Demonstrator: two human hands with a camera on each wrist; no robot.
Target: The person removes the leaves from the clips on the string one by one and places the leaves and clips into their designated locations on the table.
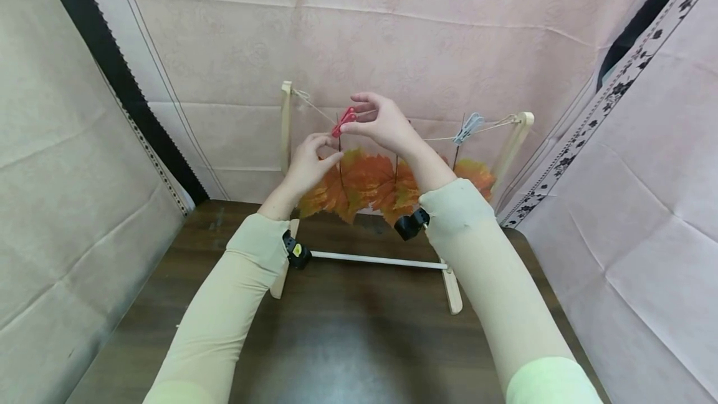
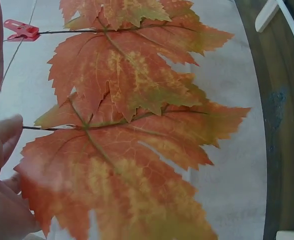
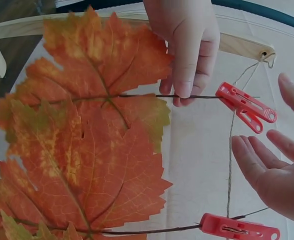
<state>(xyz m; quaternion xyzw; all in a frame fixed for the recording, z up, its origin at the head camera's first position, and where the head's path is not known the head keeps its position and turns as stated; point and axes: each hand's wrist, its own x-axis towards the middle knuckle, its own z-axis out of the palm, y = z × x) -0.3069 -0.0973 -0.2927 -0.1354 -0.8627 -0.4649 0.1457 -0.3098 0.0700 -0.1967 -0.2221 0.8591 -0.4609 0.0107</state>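
Note:
My left hand pinches the dark stem of an orange-red artificial maple leaf between thumb and fingers, as the right wrist view shows. Just above that grip a red clothespin clamps the stem to a thin string. My right hand is beside this clothespin with fingers spread, and a gap shows between them and it. Lower in the right wrist view, a second red clothespin holds the stem of another leaf. The leaves overlap, hanging from their stems.
The string runs between the left post and right post of a wooden rack. Near the right end a light blue clothespin holds another leaf. A white rod joins the rack's feet on the dark table; cloth hangs behind.

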